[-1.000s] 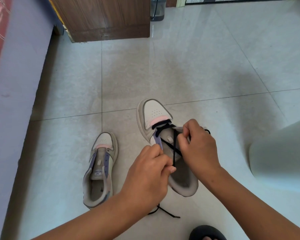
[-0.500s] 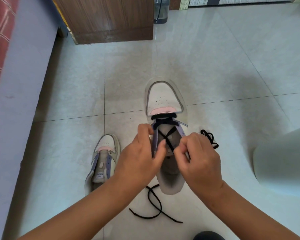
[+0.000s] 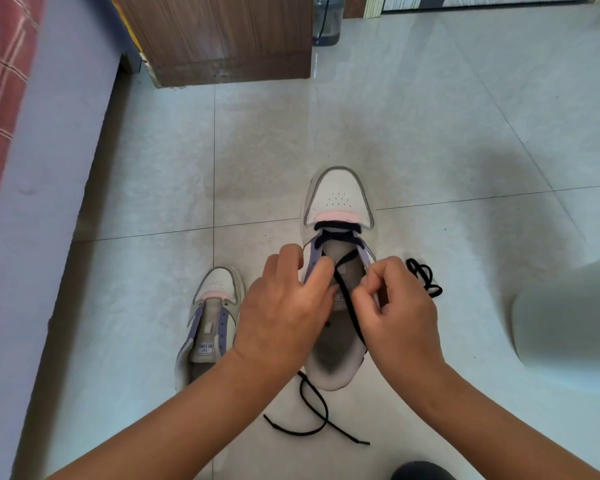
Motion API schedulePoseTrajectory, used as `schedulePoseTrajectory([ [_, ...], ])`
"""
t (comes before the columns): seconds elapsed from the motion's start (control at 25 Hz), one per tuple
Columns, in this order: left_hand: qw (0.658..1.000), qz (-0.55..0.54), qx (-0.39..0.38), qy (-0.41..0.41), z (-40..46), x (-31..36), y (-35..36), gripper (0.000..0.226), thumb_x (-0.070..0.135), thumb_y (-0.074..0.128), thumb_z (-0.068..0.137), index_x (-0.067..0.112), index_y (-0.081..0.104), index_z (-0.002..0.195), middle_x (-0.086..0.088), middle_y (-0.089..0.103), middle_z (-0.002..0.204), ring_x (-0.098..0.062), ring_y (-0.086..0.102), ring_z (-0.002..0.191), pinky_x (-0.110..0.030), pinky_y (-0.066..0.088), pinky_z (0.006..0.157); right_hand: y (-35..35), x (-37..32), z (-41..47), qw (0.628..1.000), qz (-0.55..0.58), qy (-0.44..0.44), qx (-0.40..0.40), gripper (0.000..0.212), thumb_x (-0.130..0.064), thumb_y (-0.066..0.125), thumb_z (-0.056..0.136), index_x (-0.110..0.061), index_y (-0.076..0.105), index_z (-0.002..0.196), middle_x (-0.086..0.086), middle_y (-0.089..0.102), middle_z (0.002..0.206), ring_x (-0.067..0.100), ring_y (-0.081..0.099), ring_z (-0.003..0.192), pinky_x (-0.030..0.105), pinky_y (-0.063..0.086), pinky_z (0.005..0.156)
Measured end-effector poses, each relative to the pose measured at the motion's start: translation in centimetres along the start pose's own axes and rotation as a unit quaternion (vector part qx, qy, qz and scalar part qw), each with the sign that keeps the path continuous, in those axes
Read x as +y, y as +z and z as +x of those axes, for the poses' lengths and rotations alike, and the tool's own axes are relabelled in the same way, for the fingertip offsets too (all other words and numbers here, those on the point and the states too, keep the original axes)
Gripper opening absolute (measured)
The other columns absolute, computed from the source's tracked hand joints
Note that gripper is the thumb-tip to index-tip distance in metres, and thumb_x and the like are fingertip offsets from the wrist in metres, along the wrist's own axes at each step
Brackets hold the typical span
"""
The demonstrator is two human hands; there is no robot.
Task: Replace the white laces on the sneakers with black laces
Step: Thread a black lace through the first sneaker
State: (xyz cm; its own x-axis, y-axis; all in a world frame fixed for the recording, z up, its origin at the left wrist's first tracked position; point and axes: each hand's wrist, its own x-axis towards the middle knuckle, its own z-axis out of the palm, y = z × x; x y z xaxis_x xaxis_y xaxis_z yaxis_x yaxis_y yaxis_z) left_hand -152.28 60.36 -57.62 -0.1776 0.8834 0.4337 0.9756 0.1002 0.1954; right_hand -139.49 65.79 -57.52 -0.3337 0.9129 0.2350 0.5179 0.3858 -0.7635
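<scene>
Right sneaker [image 3: 338, 202] sits toe-away on the tile floor [image 3: 430, 116], partly laced: black lace [image 3: 349, 306] runs straight across the bottom eyelets just under the pink toe band, then crosses once over the tongue

Left hand [image 3: 284, 306] grips the purple eyelet strip on the shoe's left side, thumb tip touching the lace where it comes down past that strip. Right hand [image 3: 400, 310] has fingers curled, pinching at the right eyelet strip; cannot tell whether the lace end itself is between those fingers, hand covers it

One lace strand drops diagonally over the shoe opening and passes under the right hand. Loose lace tail loops on the floor just behind the heel, between the forearms. Another bunch of black lace [image 3: 425, 277] lies on the floor just right of the right hand, touching nothing else visible

Second sneaker [image 3: 215, 306] stands left of the first, near but apart, no lace in it, tongue label up; left wrist hides its right edge

Around: wooden cabinet [image 3: 222, 36] at the far side, clear water jug [image 3: 326, 22] beside it, purple bed side [image 3: 42, 202] with pink checked cover [image 3: 0, 81] along the left, pale blurry object [image 3: 568, 323] at right edge, dark rounded thing [image 3: 423, 471] at bottom edge, cut off
</scene>
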Motion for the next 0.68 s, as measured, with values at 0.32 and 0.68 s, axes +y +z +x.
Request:
schedulePoseTrajectory([
  [0.32, 0.971, -0.117, -0.174, -0.116, -3.3, -0.4, 4.0, 0.026, 0.030, 0.059, 0.086, 0.011, 0.067, 0.070, -0.006, 0.050, 0.085, -0.022, 0.054, 0.075, -0.031, 0.044, 0.063, 3.2, 4.4, -0.1, 0.962, -0.026, 0.163, -0.215, 0.023, -0.007, 0.049, 0.086, -0.020, 0.036, 0.072, -0.003, 0.041, 0.060, 0.012, 0.033, 0.054, 0.028, 0.030, 0.054],
  [0.68, 0.734, -0.399, -0.307, -0.456, -3.4, -4.5, 6.1, 0.030, 0.024, 0.054, 0.092, 0.017, 0.067, 0.066, 0.008, 0.064, 0.078, -0.007, 0.056, 0.082, -0.017, 0.039, 0.070, 4.8, 8.6, -1.3, 0.904, -0.233, 0.071, -0.352, 0.021, -0.033, 0.043, 0.097, -0.017, 0.052, 0.107, 0.003, 0.049, 0.096, 0.019, 0.049, 0.088, 0.028, 0.036, 0.064],
])
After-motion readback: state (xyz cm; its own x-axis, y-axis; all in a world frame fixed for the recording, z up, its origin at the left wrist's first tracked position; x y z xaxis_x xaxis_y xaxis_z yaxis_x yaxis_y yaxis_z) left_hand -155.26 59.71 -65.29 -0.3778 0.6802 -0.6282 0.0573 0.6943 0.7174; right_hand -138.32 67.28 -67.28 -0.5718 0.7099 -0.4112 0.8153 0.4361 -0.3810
